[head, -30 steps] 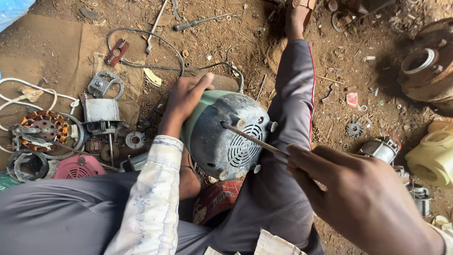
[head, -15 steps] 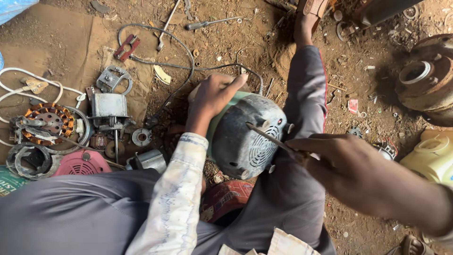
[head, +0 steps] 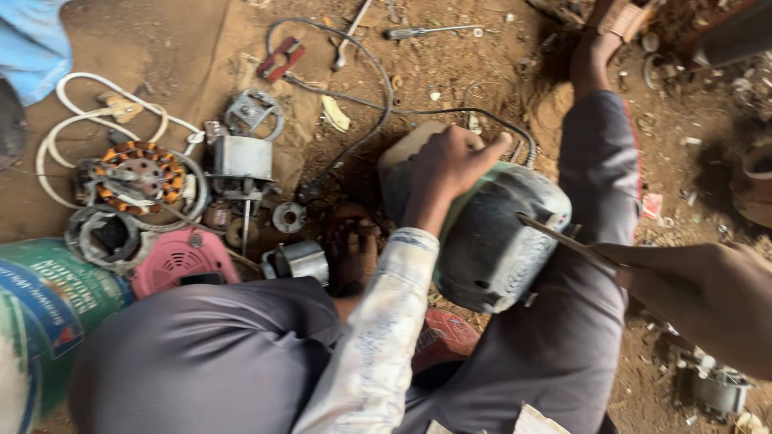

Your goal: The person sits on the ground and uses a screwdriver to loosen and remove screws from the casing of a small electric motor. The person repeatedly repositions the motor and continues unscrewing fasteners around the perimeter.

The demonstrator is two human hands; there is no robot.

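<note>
A grey-green electric motor rests against my right leg on the dirt floor, its end cover turned toward me. My left hand lies on top of its casing, fingers curled over it. At the right edge, my right hand grips a thin metal screwdriver. The tool's tip touches the motor's end cover near the right rim. My legs in grey trousers frame the motor on both sides.
Motor parts lie at the left: a copper-wound stator, a pink fan cover, a metal bracket, white cable. A black cord runs to the motor. A screwdriver lies at the top. A green can sits at lower left.
The view has shifted so the motor sits further right. My left hand stayed on the casing. My right hand drew back to the right with the screwdriver tip still at the end cover.
</note>
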